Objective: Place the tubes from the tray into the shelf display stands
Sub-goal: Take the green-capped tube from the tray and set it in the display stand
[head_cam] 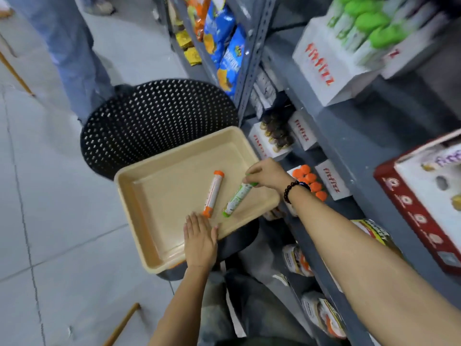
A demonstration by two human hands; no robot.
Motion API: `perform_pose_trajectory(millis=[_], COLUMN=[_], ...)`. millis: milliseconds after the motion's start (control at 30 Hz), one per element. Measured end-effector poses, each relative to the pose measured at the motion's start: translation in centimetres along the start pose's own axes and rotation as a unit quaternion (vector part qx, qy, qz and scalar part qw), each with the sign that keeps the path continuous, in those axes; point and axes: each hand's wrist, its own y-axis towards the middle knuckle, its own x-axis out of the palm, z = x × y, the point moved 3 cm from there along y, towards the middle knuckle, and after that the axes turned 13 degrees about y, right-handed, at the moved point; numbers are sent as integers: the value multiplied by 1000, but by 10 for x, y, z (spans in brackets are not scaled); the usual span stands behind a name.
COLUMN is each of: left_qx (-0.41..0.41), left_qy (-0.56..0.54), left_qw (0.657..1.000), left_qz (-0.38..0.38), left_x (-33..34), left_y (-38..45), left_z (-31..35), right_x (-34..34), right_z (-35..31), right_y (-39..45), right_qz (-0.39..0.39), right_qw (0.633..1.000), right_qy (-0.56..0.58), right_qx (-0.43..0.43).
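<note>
Low in the frame's centre, a beige tray (139, 203) holds an orange-capped tube (213, 193) and a green-capped tube (237, 198). Right hand (267, 174) pinches the green tube's cap end; left hand (200, 242) lies flat, fingers spread, on the tray's rim. White display stands (331, 179) at right read "fitfizz".

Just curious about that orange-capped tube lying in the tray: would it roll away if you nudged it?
Probably: the orange tube is round and lies flat on the tray's smooth floor. The raised rim should stop it. It looks stiff, holding a straight shape.
</note>
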Motion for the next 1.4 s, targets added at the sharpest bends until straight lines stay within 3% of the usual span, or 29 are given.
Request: perform_pose_trajectory(millis=[267, 467, 733, 933, 1400], left_qx=[182, 322, 460, 475, 477], left_qy=[-14, -75, 14, 155, 188], left_qw=[979, 922, 872, 860, 852], left_qz=[93, 200, 166, 107, 105], left_x=[-93, -170, -186, -167, -169], left_y=[29, 38, 26, 27, 25], left_z=[83, 193, 293, 307, 304], right_x=[-108, -188, -250, -263, -264], right_z=[-68, -107, -117, -115, -113], right_y=[-95, -194, -292, -310, -298], right_qz=[165, 275, 379, 427, 420], right_qw=[979, 949, 915, 896, 892], right_qy=[-105, -138, -122, -124, -165], right_qx=[-60, -75, -59, -7, 32])
